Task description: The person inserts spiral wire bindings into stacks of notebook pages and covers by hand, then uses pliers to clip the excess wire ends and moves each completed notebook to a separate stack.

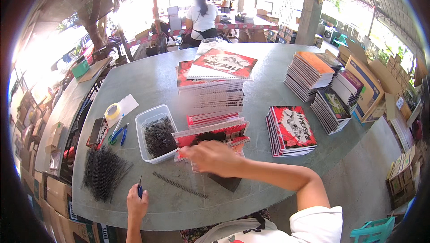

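My left hand (137, 202) is closed around small blue-handled pliers (140, 189), their tip pointing up above the table's near edge. My right hand (210, 155) reaches across to a red-covered notebook (188, 139) tilted up at the near end of the notebook stack, with fingers closed at its left edge; they are slightly blurred. A loose black spiral binding coil (180, 185) lies between my hands. Beside the stack, a clear plastic tub (140, 131) holds short black coils (159, 136). A dark sheet (226, 182) lies partly under my right forearm.
Longer black coils (103, 173) are heaped at the table's left, near scissors (118, 134) and a tape roll (112, 111). Red notebooks (292, 131) are piled at the right, with more notebook stacks (309, 75) and cardboard boxes (365, 91) beyond. A person (202, 19) is across the table.
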The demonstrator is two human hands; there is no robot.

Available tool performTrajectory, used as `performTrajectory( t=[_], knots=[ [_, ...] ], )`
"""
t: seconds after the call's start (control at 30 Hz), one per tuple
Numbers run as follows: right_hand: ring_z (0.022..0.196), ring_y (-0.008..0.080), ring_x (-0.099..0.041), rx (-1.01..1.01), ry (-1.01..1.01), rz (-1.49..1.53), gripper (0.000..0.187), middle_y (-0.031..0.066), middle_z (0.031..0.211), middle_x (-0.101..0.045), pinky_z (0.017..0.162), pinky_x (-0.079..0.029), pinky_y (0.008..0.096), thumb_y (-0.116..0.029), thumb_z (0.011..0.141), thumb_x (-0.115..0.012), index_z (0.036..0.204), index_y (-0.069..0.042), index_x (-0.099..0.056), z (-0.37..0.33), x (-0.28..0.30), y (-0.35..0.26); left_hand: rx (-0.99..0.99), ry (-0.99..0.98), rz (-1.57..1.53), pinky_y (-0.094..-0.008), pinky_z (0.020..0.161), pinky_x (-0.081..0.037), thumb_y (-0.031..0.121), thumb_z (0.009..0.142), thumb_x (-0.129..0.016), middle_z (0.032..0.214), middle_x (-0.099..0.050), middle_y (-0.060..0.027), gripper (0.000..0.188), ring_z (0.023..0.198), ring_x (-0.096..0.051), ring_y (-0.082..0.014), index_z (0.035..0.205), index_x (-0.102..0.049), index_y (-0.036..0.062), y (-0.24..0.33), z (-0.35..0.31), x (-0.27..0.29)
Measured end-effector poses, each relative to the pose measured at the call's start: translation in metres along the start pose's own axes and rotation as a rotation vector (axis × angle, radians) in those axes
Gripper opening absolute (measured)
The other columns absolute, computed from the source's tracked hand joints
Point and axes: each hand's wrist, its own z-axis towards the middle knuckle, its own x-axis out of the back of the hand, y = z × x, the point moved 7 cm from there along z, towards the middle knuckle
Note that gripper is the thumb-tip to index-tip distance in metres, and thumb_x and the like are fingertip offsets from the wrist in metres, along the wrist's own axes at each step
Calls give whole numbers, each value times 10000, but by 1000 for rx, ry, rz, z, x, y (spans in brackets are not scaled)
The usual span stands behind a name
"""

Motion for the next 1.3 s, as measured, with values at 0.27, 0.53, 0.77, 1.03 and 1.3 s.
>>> performTrajectory(
  t=[0.27, 0.53, 0.77, 1.03, 1.3],
  knots=[
    [756, 327, -582, -758, 511, -566, 280, 157, 818, -581, 643, -475, 428, -126, 826, -601, 1091, -40, -585, -92, 257, 50, 137, 106, 244, -449, 878, -373, 239, 778, -628, 982, -532, -168, 396, 986, -490, -360, 1097, -543, 19, -12, -24, 3],
    [836, 357, -629, -1231, -98, -525, 406, 206, 914, -629, 727, -501, 459, -227, 784, -633, 1083, 38, -562, -219, 96, 182, 26, 227, 410, -466, 986, -280, 333, 832, -607, 1206, -432, -176, 432, 1180, -357, -349, 1145, -557, 39, 1, -17, -8],
    [859, 343, -637, -1160, -176, -414, 296, 189, 904, -641, 735, -522, 437, -286, 853, -557, 951, -9, -595, -222, 66, 210, -6, 182, 304, -461, 985, -281, 268, 809, -635, 1203, -433, -166, 375, 1183, -361, -342, 1113, -580, 54, 24, -8, -10],
    [916, 336, -610, -1016, -178, -371, 285, 186, 945, -626, 765, -497, 432, -272, 809, -604, 953, -26, -597, -195, 53, 225, -126, 188, 212, -449, 981, -290, 168, 766, -657, 1157, -451, -155, 326, 1143, -386, -338, 1059, -596, 39, 46, -9, -21],
    [1129, 318, -517, -417, 422, -371, 587, 168, 1192, -549, 900, -436, 421, -362, 741, -717, 1215, -71, -529, -49, 134, 176, -170, 311, 150, -451, 935, -327, 148, 750, -663, 1083, -488, -156, 268, 1075, -428, -340, 992, -612, 45, 48, -5, 12]
  ],
)
